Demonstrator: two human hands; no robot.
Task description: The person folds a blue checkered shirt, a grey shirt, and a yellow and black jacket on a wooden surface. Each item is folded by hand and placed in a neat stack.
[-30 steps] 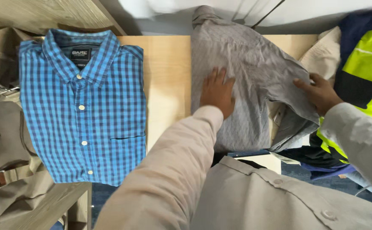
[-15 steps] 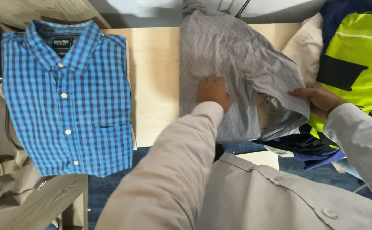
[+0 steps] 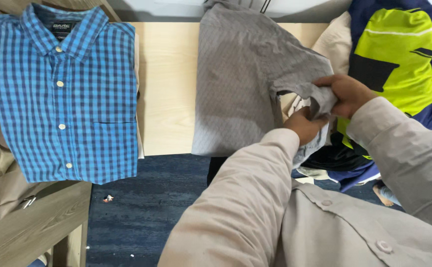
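1. At 9 o'clock lies a folded blue checked shirt with white buttons (image 3: 65, 94). It rests on the pale wooden table (image 3: 169, 89). It has not been touched since a moment ago; it only looks shifted because the head camera moved.
2. In the middle, at 12 o'clock, lies the grey woven shirt (image 3: 240, 84), spread flat on the same table. Its right sleeve is lifted and bunched up.
3. The left hand (image 3: 305, 126) was pressed flat on the grey shirt's body a moment ago. Now it has slid over to 3 o'clock and its fingers pinch the sleeve cloth from below.
4. The right hand (image 3: 344, 91) held the sleeve out at the side before. Now it has come in close, touching the left hand. Its fingers are curled tight around the sleeve end.
5. So both hands now meet on the sleeve, and it looks like the sleeve is being folded.
6. At 2 o'clock sits a navy and bright yellow-green top (image 3: 399, 54) on a pile of clothes, just beside the hands.
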